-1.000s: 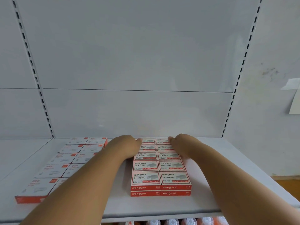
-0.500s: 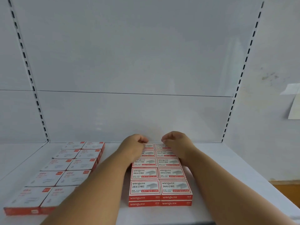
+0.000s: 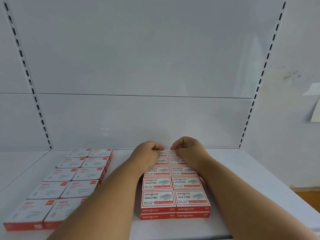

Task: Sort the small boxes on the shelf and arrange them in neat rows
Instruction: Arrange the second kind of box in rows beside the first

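Note:
Red-and-white staple boxes [image 3: 174, 184] form a block two wide, several deep and two layers high in the middle of the white shelf [image 3: 242, 179]. At the block's far end, close to the back panel, both hands reach in. My left hand [image 3: 147, 156] curls its fingers over the rear left box. My right hand [image 3: 188, 151] curls its fingers over the rear right box [image 3: 176, 160]. The fingertips nearly meet at the back edge. Whiter boxes with red corners [image 3: 69, 179] lie in two rows at the left.
The white back panel [image 3: 138, 118] stands right behind my hands, with slotted uprights at its left and right. Bare shelf lies right of the staple block and between the two groups. A paper sheet [image 3: 315, 108] hangs on the right wall.
Both hands have moved from the block's sides inward to the back row, and their fingers have curled over the rear boxes. The camera has moved closer and tilted.

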Demonstrator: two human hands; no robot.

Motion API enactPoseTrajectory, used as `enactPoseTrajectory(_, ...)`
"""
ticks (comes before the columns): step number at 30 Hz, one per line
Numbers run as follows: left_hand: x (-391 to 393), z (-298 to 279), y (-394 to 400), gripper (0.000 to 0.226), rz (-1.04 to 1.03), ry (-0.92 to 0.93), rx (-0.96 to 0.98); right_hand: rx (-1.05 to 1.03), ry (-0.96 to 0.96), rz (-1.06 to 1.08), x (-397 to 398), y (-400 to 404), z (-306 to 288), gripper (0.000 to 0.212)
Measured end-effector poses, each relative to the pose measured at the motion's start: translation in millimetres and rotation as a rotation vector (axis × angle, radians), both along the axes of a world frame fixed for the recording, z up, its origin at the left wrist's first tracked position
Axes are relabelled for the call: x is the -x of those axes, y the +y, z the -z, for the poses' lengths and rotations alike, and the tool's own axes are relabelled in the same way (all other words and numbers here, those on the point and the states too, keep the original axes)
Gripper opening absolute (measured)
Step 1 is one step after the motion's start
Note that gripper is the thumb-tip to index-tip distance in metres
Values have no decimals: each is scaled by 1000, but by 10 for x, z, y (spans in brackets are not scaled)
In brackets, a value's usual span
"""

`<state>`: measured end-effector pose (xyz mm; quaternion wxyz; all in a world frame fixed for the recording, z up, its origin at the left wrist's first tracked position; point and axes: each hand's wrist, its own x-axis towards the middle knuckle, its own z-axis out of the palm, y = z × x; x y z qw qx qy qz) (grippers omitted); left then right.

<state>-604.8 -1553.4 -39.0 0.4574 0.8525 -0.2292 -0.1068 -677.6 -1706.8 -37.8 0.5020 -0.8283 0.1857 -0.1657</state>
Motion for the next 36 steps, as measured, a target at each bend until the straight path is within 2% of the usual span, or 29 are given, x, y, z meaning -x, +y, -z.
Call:
enactPoseTrajectory(3, 4, -2, 12, 19, -6, 4, 15, -23, -27, 3, 6, -11, 9, 13)
enactPoseTrajectory(18, 58, -38, -7, 22, -13, -12, -69, -35, 7, -63, -14, -56, 27, 15)
enactPoseTrajectory(21, 73, -39, 1, 22, -11, -19, -71, -70, 3, -80, 4, -56, 28, 6)
enactPoseTrajectory(25, 67, -35, 9, 21, -13, -11, -66, 54, 24, -70, -3, -32, 26, 12)
enactPoseTrajectory(34, 44, -26, -8, 21, -4, 5, -67, 78, 38, -94, 40, 0, -26, 8)
enactPoseTrajectory(36, 41, -30, 10, 23, -5, 16, -39, 24, 38, -70, 58, 3, -49, 10)
